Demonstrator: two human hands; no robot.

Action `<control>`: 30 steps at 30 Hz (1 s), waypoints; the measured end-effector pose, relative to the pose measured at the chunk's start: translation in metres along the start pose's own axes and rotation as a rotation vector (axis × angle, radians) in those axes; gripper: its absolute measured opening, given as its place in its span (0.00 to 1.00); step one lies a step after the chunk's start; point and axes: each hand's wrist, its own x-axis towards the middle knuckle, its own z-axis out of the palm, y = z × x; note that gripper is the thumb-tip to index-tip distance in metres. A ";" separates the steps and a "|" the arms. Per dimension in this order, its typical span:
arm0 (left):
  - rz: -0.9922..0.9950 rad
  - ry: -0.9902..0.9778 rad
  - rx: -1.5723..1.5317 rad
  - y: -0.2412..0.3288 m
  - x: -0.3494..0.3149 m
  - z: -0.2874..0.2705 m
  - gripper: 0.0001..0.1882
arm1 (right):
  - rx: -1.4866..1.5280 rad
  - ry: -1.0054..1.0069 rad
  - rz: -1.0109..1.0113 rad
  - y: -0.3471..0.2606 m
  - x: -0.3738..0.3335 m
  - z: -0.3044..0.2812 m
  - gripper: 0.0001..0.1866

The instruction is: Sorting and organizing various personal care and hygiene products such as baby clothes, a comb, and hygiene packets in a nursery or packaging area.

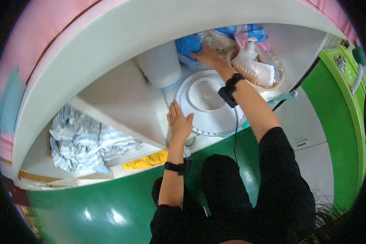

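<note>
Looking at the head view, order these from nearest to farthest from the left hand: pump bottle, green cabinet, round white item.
1. Round white item: directly right of the left hand.
2. Pump bottle: farther right, toward the back.
3. Green cabinet: at the far right.

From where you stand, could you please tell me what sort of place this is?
Likely an indoor storage area: an open cabinet holds striped cloth and a basket with a pump bottle.

Room above white dish (221, 120); container (160, 65), basket (245, 72) flank it.

R hand (212, 57) fwd (L hand (180, 123) nearer bod)
</note>
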 end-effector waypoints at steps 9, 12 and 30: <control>0.008 0.031 -0.029 -0.012 0.002 0.004 0.44 | 0.501 -0.001 0.336 0.025 0.049 0.098 0.20; 0.107 -0.046 -0.068 0.022 0.013 0.031 0.43 | 0.317 -0.008 0.082 0.119 0.060 0.051 0.25; 0.157 0.166 -0.230 -0.001 0.004 0.008 0.29 | 0.236 -0.401 -0.171 0.051 0.024 -0.030 0.22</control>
